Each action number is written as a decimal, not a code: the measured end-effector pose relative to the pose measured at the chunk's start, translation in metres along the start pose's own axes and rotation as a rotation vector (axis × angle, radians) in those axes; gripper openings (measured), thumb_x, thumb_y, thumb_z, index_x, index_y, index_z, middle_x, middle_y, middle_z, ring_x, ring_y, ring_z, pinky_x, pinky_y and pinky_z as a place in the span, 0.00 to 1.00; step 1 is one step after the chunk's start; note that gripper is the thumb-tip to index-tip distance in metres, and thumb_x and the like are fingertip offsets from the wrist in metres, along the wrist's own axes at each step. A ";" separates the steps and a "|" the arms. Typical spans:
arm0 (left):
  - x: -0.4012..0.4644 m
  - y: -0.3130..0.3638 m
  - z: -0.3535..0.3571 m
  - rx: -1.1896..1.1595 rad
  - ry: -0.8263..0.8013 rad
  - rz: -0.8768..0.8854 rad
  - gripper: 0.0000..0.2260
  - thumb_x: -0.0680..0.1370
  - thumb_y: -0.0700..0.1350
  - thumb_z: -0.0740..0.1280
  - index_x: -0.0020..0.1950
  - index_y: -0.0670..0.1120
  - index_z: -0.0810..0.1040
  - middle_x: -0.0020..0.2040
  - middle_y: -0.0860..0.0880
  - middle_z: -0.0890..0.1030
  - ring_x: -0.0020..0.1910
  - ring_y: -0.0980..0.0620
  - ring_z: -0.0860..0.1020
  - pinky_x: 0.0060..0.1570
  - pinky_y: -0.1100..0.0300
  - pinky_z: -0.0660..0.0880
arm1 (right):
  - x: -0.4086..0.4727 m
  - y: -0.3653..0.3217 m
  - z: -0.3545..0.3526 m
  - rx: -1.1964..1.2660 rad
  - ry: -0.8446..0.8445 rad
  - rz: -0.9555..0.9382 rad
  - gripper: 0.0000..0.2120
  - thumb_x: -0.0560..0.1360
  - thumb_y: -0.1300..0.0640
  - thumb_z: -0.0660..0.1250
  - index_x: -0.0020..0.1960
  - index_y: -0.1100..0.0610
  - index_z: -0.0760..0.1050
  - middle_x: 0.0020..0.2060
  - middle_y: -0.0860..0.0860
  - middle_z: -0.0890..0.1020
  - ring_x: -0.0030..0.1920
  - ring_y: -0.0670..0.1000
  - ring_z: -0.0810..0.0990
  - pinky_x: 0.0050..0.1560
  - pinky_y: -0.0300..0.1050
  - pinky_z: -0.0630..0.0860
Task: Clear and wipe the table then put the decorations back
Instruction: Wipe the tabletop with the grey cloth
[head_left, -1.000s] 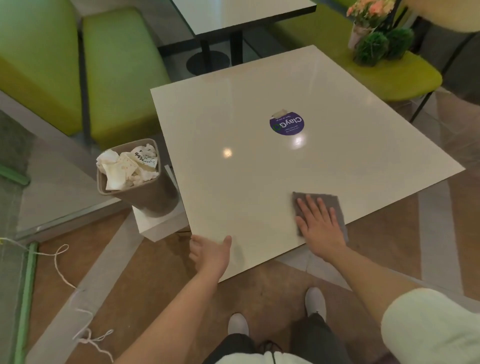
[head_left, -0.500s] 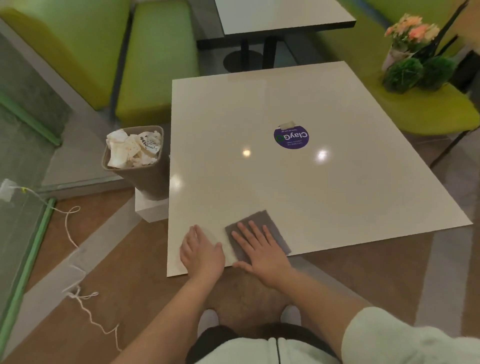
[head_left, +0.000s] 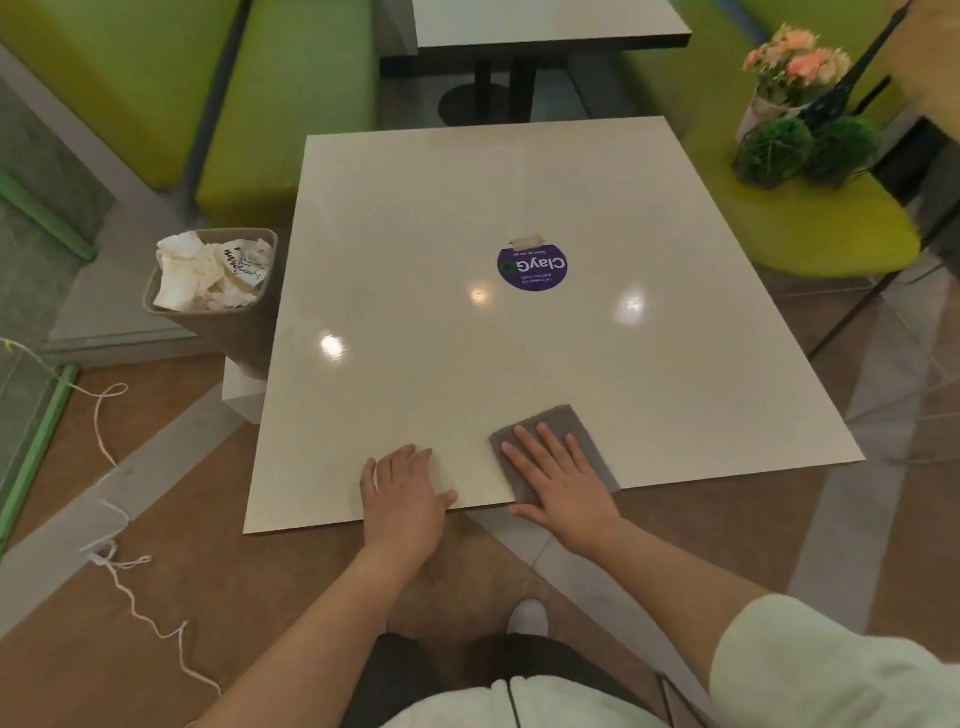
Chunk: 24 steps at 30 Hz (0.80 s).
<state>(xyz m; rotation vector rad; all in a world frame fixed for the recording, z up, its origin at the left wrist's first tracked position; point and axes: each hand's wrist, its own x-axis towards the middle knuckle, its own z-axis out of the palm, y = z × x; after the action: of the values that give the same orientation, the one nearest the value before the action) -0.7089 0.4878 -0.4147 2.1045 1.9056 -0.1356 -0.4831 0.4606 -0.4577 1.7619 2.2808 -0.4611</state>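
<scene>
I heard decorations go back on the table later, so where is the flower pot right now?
In the head view, the flower pot stands at the upper right on the green seat beside the table, just behind two green ball plants.

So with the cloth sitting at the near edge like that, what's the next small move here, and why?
Probably slide the grey cloth away from the near edge, toward the purple sticker. The right hand lies flat on the cloth, the left hand rests on the table, and most of the tabletop lies beyond the cloth. The flower pot and green balls sit on the seat.
</scene>
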 end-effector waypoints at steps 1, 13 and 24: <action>-0.001 0.005 0.002 -0.010 0.021 -0.012 0.27 0.81 0.58 0.57 0.78 0.50 0.57 0.77 0.49 0.59 0.76 0.50 0.56 0.76 0.50 0.45 | 0.003 -0.008 0.001 0.003 -0.002 -0.006 0.37 0.76 0.31 0.47 0.79 0.49 0.52 0.78 0.51 0.58 0.78 0.56 0.54 0.72 0.59 0.50; -0.009 0.019 0.003 -0.262 0.103 -0.077 0.14 0.82 0.52 0.61 0.67 0.55 0.73 0.60 0.55 0.75 0.61 0.52 0.69 0.59 0.55 0.67 | -0.036 0.096 -0.004 0.208 0.096 0.268 0.30 0.77 0.33 0.36 0.76 0.40 0.33 0.77 0.41 0.34 0.76 0.46 0.30 0.75 0.50 0.31; -0.019 -0.036 -0.009 -0.678 0.148 -0.361 0.05 0.81 0.50 0.63 0.55 0.53 0.75 0.48 0.51 0.77 0.45 0.55 0.76 0.40 0.58 0.73 | 0.010 -0.012 -0.005 0.267 0.129 0.228 0.34 0.73 0.33 0.24 0.76 0.45 0.33 0.77 0.46 0.35 0.76 0.51 0.31 0.74 0.55 0.31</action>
<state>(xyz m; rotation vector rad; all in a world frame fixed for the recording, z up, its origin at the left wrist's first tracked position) -0.7474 0.4745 -0.4069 1.3492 2.0156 0.5304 -0.4972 0.4688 -0.4556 2.2104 2.1433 -0.6489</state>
